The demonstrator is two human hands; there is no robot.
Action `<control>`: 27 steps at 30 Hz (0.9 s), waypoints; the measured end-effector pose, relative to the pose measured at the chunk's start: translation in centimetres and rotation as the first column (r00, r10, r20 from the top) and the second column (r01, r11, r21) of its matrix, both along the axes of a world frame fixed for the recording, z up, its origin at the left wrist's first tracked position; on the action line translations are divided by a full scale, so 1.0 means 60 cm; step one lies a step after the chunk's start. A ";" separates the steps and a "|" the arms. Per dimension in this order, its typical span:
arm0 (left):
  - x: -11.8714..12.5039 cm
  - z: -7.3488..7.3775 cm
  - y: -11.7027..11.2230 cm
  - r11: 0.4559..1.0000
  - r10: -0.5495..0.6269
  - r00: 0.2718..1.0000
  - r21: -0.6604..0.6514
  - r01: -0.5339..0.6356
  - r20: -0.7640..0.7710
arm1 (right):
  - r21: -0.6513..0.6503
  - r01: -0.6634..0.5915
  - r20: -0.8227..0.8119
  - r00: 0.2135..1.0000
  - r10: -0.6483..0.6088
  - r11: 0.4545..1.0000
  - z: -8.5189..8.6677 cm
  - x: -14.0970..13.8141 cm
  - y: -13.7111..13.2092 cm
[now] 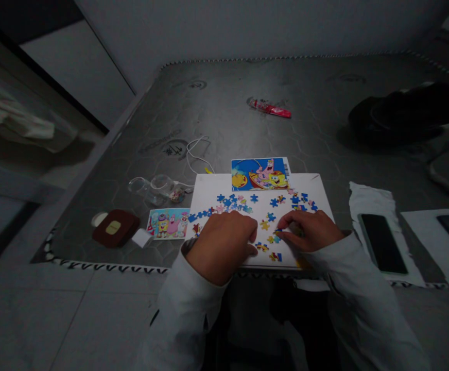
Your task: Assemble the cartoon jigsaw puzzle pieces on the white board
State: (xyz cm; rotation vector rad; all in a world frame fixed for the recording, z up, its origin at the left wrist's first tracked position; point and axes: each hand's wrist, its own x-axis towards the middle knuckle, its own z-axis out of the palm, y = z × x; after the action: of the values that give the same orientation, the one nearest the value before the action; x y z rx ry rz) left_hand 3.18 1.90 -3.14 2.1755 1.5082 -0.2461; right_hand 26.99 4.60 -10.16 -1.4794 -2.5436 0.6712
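This looks like a home, with a big frilly-edged grey mat [305,123], puzzle pieces [254,198] on the near side, and a tiled floor [35,309] at left.

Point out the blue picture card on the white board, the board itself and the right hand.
Blue picture card [260,174]: head view, middle of its printed face.
White board [210,186]: head view, bare upper-left surface.
Right hand [314,230]: head view, back of the hand.

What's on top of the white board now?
Puzzle pieces and a picture card overlapping its far edge. The left hand and right hand hide whatever lies beneath them.
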 end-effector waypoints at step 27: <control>-0.009 0.002 0.020 0.971 0.183 0.980 0.168 -0.167 -0.083 | 0.093 0.126 -0.296 0.951 -0.094 0.988 0.025 -0.050 -0.036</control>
State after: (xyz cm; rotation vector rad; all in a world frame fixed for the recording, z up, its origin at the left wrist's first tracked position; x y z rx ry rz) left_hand 2.62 3.08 -3.03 2.1611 1.8214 -0.1801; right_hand 23.99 2.45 -8.66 -1.3618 -2.2231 0.6643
